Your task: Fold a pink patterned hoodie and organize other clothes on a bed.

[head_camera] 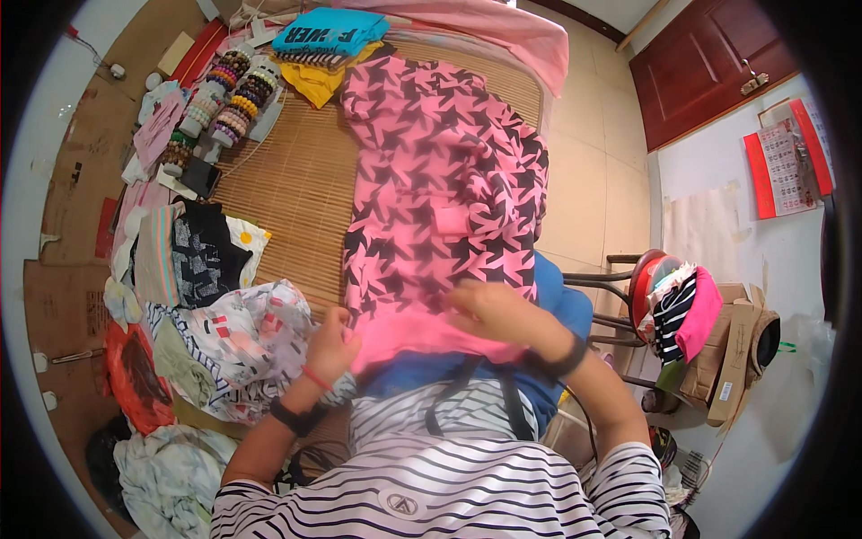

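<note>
A pink and black patterned garment (411, 202) lies spread lengthwise over a bamboo mat (289, 182), with its plain pink hem towards my body. My left hand (332, 347) is at the hem's left corner, its thumb and fingers around the fabric edge. Over the right part of the hem is my right hand (495, 313), blurred, its fingers bent and close to the cloth; whether they pinch it cannot be told. A small plain pink patch (452, 221) shows on the garment's middle. Bunched fabric lies along its right side.
Folded clothes, a blue shirt (330, 32) on top, lie at the mat's far end. Bracelet stands (236, 114) and a dark phone (201, 176) are at the left, above piled clothes (249, 330). At the right, a stool (636, 290) holds folded clothes (697, 313) beside cardboard boxes (731, 357).
</note>
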A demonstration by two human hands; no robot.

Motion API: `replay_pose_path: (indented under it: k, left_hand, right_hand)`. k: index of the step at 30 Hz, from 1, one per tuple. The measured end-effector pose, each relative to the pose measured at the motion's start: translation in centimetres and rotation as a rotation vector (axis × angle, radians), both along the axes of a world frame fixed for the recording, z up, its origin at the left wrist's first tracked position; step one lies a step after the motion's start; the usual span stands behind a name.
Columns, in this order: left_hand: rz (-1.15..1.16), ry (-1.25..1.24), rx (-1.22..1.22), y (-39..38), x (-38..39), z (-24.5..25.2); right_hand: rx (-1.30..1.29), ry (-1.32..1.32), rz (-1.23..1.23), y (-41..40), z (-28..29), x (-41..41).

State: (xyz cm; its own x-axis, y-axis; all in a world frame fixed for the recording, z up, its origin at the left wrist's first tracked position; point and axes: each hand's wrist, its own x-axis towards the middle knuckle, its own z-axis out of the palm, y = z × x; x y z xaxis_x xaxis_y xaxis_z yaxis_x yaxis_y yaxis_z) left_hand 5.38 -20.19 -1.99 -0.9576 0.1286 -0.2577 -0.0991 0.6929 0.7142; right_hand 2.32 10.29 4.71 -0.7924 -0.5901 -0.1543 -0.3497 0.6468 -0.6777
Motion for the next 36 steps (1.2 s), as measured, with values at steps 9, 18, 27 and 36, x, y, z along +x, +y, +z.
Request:
replay_pose_path:
  k: [9, 18, 27, 36]
  left_hand:
    - [-0.184, -0.072, 0.029, 4.1, -0.6, 4.6]
    - [-0.363, -0.177, 0.079, 4.0, 0.2, 1.7]
    - [-0.375, -0.359, 0.226, 7.5, -2.3, -1.1]
    - [-0.309, -0.609, 0.631, 8.5, -5.3, -6.4]
  right_hand:
    - [-0.914, -1.107, -0.66, -7.4, -15.6, -12.2]
    - [-1.386, -0.871, -1.309, -7.8, -12.7, -17.9]
    - [-0.642, 0.09, -0.915, -1.6, -10.0, -20.1]
    - [-0.161, 0.277, -0.659, -1.3, -11.2, -12.8]
